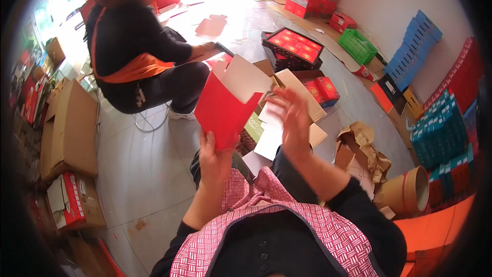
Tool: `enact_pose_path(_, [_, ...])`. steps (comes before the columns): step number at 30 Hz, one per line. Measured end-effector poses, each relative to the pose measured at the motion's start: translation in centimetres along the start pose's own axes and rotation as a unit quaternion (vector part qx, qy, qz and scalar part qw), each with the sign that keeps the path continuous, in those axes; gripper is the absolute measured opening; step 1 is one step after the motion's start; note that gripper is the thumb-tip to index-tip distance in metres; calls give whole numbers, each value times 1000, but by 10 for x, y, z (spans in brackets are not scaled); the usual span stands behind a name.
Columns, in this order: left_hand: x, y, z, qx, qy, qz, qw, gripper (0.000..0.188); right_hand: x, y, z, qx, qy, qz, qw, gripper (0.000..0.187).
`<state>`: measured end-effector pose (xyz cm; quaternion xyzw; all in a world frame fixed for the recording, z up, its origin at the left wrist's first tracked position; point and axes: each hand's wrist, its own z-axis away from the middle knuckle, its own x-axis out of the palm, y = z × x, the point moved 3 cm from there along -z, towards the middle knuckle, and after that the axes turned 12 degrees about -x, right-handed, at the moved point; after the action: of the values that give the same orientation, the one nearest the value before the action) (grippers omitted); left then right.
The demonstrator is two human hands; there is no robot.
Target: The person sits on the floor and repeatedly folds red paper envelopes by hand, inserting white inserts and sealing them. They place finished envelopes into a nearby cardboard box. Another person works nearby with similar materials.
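Note:
In front of my chest, my left hand grips a red paperboard box by its lower part. The box is tilted, and its flaps stand up at the top, showing a white inside. Just to its right, my right hand is raised with fingers apart and slightly blurred; whether a fingertip touches the box edge I cannot tell. Beneath both hands, near my knees, stands an opened carton with pale flaps spread out. A green printed piece shows between the flaps, partly hidden by my hands.
A co-worker in black with an orange apron sits at the left. Dark trays of red boxes stand ahead, near a green crate. Crumpled brown paper and a cardboard drum lie right; a large carton stands left.

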<state>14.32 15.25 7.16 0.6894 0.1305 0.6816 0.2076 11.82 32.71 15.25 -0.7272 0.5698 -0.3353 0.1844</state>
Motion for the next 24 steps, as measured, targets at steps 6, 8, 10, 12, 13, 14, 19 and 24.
enact_pose_path(6, [-1,-9,84,-11,59,-207,977,79,34,5,68,134,-22,16,991,69])
enact_pose_path(8, [-26,14,103,67,52,-182,980,77,38,5,82,170,-50,-29,984,74])
enact_pose_path(10, [-46,31,121,115,77,-225,965,72,38,9,101,195,-88,-53,975,78])
enact_pose_path(12, [-48,38,134,76,40,-238,968,69,33,19,124,217,-125,-46,967,74])
enact_pose_path(13, [-51,40,138,61,16,-245,968,68,31,25,136,227,-145,-42,962,72])
enact_pose_path(14, [-56,37,140,56,-31,-161,985,63,28,30,142,237,-163,-45,957,71])
enact_pose_path(19, [-77,31,143,8,120,-270,955,47,24,39,163,277,-230,-55,931,61])
enact_pose_path(24, [-86,30,132,-18,154,-354,922,30,17,44,173,296,-250,51,921,43])
